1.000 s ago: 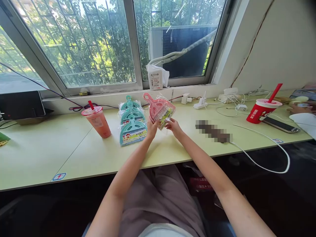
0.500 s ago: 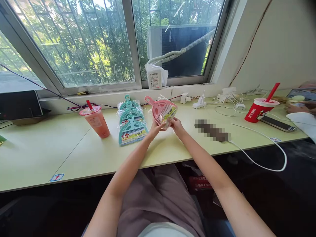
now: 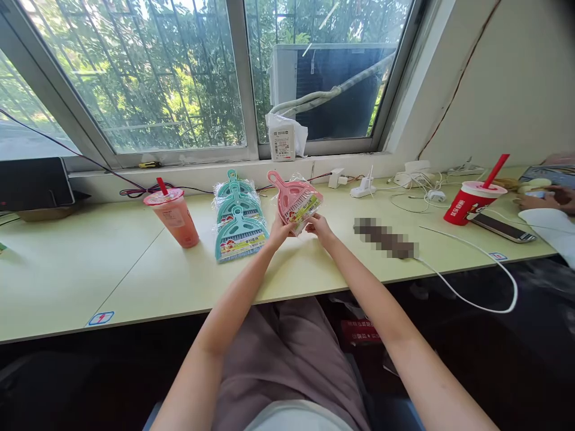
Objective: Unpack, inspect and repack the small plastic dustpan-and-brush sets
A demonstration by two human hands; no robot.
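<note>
A pink dustpan and brush set (image 3: 294,199) in clear plastic wrap is held up above the table, its handle tilted to the upper left. My left hand (image 3: 281,230) grips its lower left edge. At the lower right edge, my right hand (image 3: 320,225) has its fingers closed on the set's wrapped corner. Just left of my hands lie several green dustpan and brush sets (image 3: 242,234), wrapped in plastic and overlapping in a column, with their handles pointing towards the window.
A cup of reddish drink (image 3: 173,216) stands left of the green sets. A pixelated dark object (image 3: 384,237), a white cable (image 3: 476,302), a red cup (image 3: 471,203) and a phone (image 3: 503,227) lie to the right. Another person's hand (image 3: 541,200) is at the far right.
The pink set has turned slightly and shifted a little in my hands. Both hands keep hold of it. The whole view has moved slightly; the green sets stay put.
</note>
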